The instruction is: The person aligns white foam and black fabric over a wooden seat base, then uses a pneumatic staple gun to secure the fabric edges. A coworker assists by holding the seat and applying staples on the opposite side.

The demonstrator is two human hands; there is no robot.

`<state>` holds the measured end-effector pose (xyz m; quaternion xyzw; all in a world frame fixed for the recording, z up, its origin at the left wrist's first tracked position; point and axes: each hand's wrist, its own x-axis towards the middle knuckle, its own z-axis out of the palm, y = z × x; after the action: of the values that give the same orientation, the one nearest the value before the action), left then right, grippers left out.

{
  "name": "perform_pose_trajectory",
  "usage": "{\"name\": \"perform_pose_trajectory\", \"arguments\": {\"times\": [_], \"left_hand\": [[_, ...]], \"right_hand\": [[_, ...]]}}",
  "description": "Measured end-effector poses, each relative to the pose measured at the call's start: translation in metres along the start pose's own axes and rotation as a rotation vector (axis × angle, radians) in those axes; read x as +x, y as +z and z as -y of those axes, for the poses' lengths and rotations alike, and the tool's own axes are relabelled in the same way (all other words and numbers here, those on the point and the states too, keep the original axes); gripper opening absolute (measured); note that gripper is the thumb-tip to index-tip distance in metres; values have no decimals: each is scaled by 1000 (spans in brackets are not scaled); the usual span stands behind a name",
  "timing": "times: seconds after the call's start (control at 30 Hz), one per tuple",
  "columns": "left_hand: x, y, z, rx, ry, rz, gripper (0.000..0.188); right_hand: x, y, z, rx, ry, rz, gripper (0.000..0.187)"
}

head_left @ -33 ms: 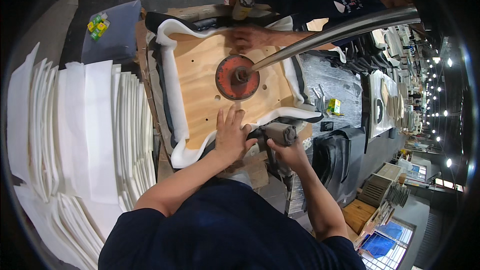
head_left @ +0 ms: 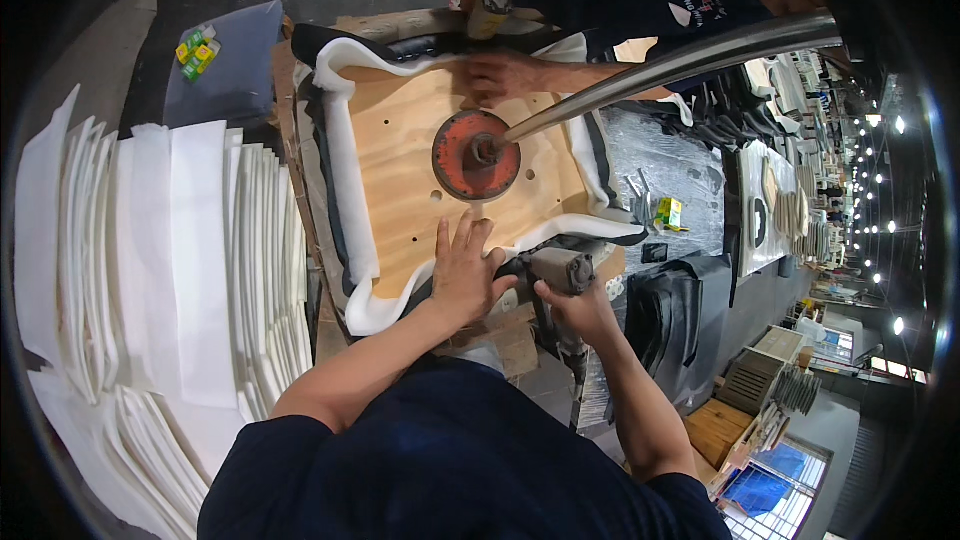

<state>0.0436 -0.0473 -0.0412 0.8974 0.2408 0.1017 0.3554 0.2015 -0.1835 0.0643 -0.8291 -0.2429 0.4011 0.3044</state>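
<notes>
The left hand [head_left: 465, 275] is reaching forward, fingers spreading over the near edge of the wooden panel [head_left: 400, 160] and clasping nothing. The right hand [head_left: 582, 314] is wrapping round the handle of a grey power tool [head_left: 560, 270], probably a stapler. The panel is lying beneath a red disc [head_left: 455, 165]; a metal pole [head_left: 640, 78] is slanting across its far right part. White padding [head_left: 350, 180] is bordering it, and a co-worker's hand [head_left: 495, 78] is resting opposite.
</notes>
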Motion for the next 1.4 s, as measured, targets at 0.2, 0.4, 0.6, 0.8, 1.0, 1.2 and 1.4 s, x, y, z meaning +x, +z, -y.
{"name": "perform_pose_trajectory", "arguments": {"times": [0.2,0.4,0.6,0.8,1.0,1.2,1.4], "left_hand": [[9,7,8,-59,11,-33,17],[7,7,7,-106,-8,-28,14],[11,-6,10,27,-7,33,25],[0,-6,15,17,-9,-33,28],[0,4,23,-68,14,-82,18],[0,4,20,-87,-1,-67,17],[-3,-7,29,-17,43,-45,24]], "right_hand": [[1,5,10,-19,101,59,39],[7,14,13,-130,52,34,38],[13,15,11,-102,96,20,37],[-4,16,12,36,97,4,38],[-4,25,17,28,97,51,37],[4,33,13,-140,4,28,32],[9,32,14,-129,94,-12,37]]}}
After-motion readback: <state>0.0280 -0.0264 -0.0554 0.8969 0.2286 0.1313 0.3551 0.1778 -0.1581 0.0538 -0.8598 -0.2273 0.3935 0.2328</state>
